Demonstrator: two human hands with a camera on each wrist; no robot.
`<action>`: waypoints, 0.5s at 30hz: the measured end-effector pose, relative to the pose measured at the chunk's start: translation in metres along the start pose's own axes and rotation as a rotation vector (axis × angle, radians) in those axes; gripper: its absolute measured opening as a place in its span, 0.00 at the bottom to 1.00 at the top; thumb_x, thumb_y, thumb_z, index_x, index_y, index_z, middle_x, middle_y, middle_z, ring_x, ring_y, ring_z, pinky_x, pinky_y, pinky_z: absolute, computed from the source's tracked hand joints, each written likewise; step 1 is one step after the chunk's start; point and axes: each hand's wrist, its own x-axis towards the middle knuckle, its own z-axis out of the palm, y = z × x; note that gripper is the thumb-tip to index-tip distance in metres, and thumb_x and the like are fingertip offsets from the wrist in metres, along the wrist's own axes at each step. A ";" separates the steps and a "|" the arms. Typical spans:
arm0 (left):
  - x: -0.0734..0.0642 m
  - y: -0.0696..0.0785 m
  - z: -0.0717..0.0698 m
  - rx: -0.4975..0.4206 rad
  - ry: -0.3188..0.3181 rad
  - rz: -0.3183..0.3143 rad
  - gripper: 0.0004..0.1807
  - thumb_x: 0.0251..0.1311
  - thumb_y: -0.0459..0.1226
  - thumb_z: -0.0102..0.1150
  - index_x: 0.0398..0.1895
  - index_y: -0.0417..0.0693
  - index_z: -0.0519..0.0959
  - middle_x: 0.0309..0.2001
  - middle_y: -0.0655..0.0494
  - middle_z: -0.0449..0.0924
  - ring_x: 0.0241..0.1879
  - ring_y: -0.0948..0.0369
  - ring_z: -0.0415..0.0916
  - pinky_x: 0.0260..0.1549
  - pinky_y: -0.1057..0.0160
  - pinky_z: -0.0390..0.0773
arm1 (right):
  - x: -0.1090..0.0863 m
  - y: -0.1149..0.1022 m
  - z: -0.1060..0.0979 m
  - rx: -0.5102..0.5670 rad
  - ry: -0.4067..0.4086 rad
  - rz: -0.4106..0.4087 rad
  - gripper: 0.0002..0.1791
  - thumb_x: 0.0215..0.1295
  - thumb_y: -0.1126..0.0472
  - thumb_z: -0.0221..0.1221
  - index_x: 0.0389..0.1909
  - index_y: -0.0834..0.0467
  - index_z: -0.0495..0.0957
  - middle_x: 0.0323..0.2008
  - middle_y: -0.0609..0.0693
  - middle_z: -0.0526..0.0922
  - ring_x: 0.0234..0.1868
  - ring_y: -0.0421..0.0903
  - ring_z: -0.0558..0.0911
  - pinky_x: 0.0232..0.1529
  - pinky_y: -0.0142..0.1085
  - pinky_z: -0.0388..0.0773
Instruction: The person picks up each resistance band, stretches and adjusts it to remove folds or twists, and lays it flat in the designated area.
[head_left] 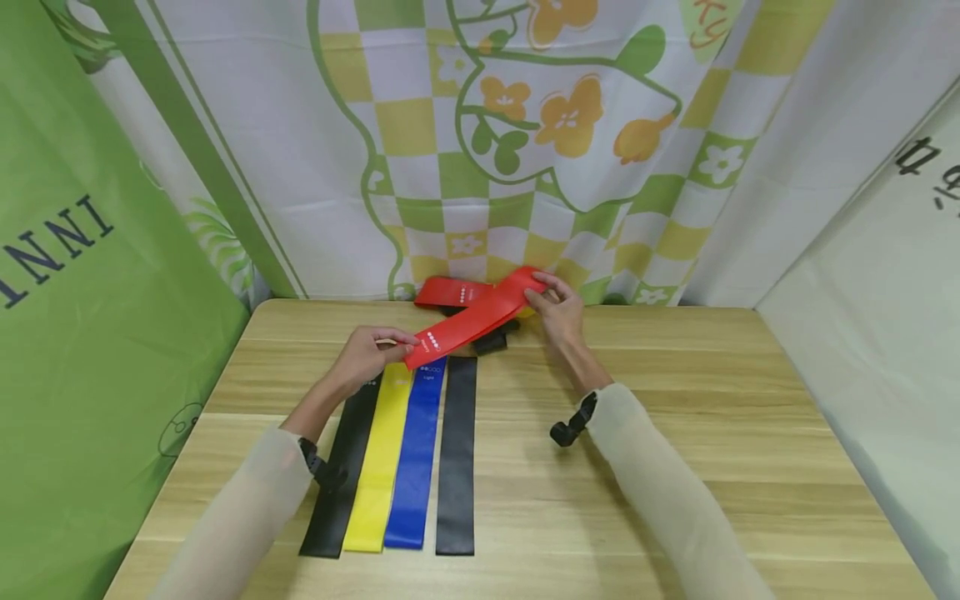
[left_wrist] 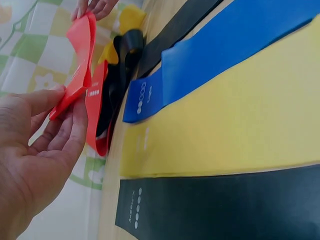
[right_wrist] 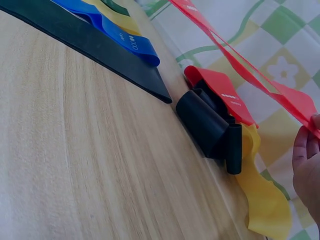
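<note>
A red resistance loop band point(head_left: 476, 321) is stretched slantwise above the back of the table, printed with small white dots near its left end. My left hand point(head_left: 363, 358) pinches that lower left end between thumb and fingers. At the raised far end, my right hand point(head_left: 562, 317) pinches the same band. Below and behind it lies a loose pile: a second red band point(right_wrist: 227, 95), a curled black band point(right_wrist: 202, 122) and a yellow band point(right_wrist: 267, 205). In the left wrist view, the left thumb presses on the held band point(left_wrist: 75, 85) with the fingers beneath.
Side by side on the wooden table point(head_left: 675, 467) lie flat bands: a dark one marked X-Heavy point(left_wrist: 220, 205), a yellow one point(head_left: 375, 483), a blue one point(head_left: 412, 467) and a black one point(head_left: 456, 458). A patterned curtain point(head_left: 420, 125) hangs right behind the table's back edge.
</note>
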 end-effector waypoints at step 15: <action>-0.036 0.015 0.027 0.064 -0.237 0.033 0.19 0.66 0.32 0.68 0.61 0.47 0.86 0.62 0.40 0.77 0.48 0.49 0.80 0.50 0.43 0.86 | -0.004 -0.016 -0.008 -0.047 -0.056 -0.041 0.19 0.63 0.82 0.65 0.56 0.72 0.82 0.32 0.46 0.86 0.32 0.39 0.83 0.35 0.29 0.85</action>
